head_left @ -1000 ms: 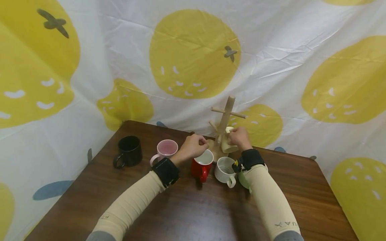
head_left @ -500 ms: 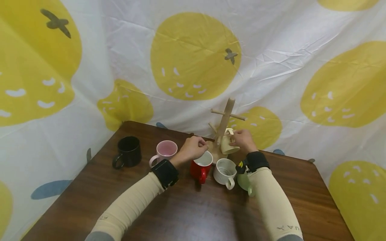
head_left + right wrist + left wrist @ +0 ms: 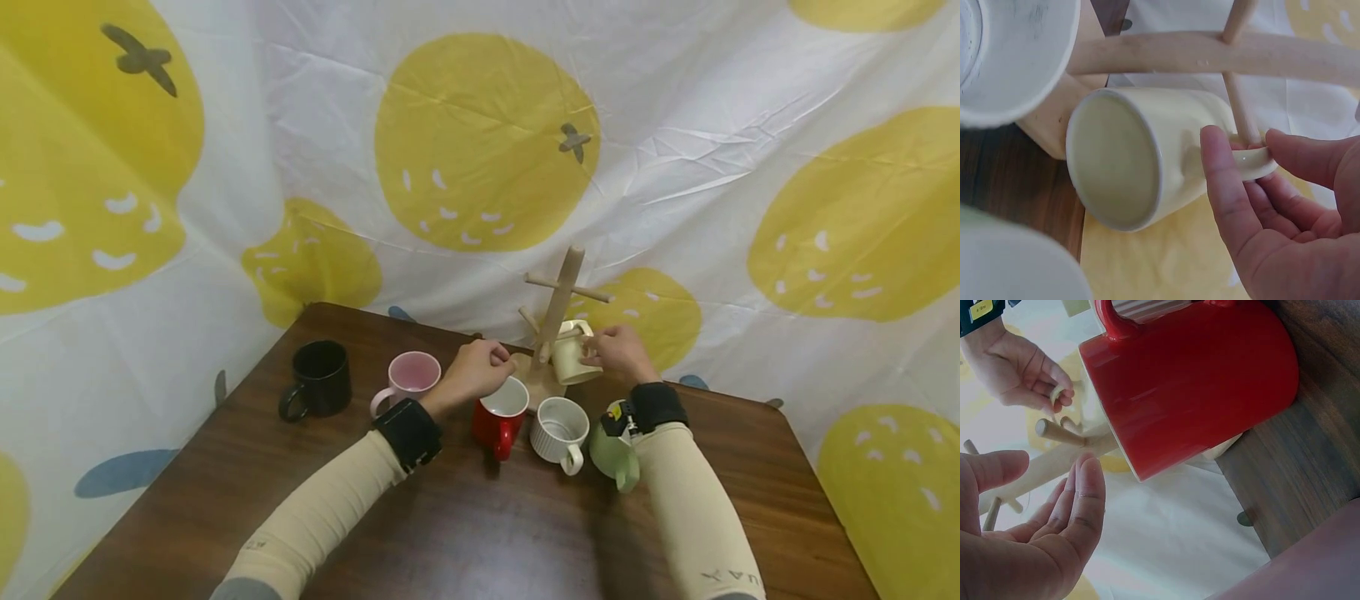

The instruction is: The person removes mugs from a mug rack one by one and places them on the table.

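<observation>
A cream mug (image 3: pixel 572 358) hangs tilted on the wooden mug tree (image 3: pixel 558 312), mouth slanting down. In the right wrist view a thin peg (image 3: pixel 1241 109) runs to the mug's handle (image 3: pixel 1254 164). My right hand (image 3: pixel 621 352) pinches that handle, thumb at its outer end and fingertips beneath. The index finger (image 3: pixel 1219 169) lies along the mug's side. My left hand (image 3: pixel 480 367) hovers above the red mug (image 3: pixel 497 425), fingers loosely curved, nothing in them. The left wrist view shows its thumb and fingers (image 3: pixel 1088 494) apart.
A white ribbed mug (image 3: pixel 558 429) and a green mug (image 3: pixel 611 450) stand close in front of the tree, right of the red one. A pink mug (image 3: pixel 415 372) and a black mug (image 3: pixel 322 379) are at the left. A patterned cloth (image 3: pixel 480 167) hangs behind the wooden table (image 3: pixel 465 533).
My right hand has drawn back to the right, uncovering more of the cream mug and its handle. The left hand has stayed nearly still.
</observation>
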### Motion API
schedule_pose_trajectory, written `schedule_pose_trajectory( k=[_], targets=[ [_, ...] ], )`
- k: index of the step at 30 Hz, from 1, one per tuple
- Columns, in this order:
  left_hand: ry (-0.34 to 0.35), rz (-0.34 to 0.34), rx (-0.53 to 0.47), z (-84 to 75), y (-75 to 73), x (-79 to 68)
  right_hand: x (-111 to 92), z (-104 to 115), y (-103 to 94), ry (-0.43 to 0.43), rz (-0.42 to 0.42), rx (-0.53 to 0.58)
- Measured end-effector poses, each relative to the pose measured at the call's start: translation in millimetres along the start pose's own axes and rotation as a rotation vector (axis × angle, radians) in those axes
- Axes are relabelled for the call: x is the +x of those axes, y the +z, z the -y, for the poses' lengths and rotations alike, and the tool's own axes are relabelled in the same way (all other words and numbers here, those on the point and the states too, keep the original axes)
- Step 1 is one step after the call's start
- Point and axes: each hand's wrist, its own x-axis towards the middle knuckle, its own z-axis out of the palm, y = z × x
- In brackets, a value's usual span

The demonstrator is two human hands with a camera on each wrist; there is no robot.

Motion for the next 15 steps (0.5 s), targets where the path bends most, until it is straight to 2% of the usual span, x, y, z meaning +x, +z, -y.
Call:
schedule_pose_trajectory(
  k=[15],
  targets=[
    [0.002, -0.002, -0.018, -4.2, 4.5, 1.7, -5.2, -16.8, -27.5, -0.009, 0.026, 0.205]
  ],
)
